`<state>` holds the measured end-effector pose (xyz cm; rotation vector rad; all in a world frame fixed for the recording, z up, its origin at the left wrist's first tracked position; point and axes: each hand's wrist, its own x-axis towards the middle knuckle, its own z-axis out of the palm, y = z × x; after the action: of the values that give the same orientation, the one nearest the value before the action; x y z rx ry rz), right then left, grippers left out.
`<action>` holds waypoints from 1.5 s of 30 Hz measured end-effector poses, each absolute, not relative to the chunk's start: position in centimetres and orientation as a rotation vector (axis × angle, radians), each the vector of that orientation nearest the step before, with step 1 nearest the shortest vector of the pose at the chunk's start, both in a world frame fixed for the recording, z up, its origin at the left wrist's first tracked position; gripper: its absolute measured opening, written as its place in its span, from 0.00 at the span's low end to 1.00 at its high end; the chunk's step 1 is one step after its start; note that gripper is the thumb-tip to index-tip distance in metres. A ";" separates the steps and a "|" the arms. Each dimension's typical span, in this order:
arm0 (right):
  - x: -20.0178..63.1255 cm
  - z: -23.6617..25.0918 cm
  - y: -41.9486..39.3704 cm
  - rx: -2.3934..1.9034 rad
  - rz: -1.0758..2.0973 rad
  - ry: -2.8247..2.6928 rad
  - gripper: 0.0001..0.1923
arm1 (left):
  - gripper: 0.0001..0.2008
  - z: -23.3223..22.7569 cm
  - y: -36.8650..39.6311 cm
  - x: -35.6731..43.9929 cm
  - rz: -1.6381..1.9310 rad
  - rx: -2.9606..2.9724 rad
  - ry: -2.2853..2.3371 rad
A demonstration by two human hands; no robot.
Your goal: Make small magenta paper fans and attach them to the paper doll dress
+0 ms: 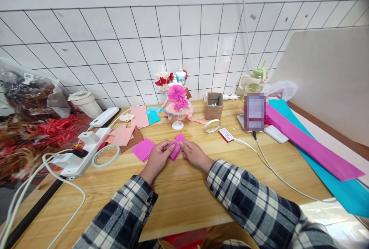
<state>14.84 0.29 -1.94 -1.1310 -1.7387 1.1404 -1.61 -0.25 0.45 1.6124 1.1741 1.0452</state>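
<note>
A folded piece of magenta paper point(174, 153) is pinched between the fingers of my left hand point(159, 156), just above the wooden table. From the other side my right hand point(193, 153) grips the same paper, and its upper end sticks out above those fingers. Left of my hands lies a flat magenta paper sheet point(143, 150). Beyond them stands a miniature dress form point(177, 105) in a peach ruffled skirt with magenta fan rosettes. Two smaller-looking dressed forms, one with red flowers point(163, 80) and one in blue point(181, 77), are partly hidden behind it.
Tape rolls lie at left point(106, 156) and right point(213, 126). A small cardboard box point(214, 106) stands behind. A power strip point(83, 156) with cables is at left, a propped phone point(256, 112) at right. Long magenta point(314, 145) and blue paper point(346, 195) strips cover the right side.
</note>
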 end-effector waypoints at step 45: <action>30.8 0.7 -7.7 -2.068 -0.181 -1.744 0.17 | 0.11 1.1 -0.6 -2.8 0.953 2.288 1.261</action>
<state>30.78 -7.66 0.71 -2.0679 -1.7442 -0.1808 -2.82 -0.60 1.09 2.2876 1.2605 0.9528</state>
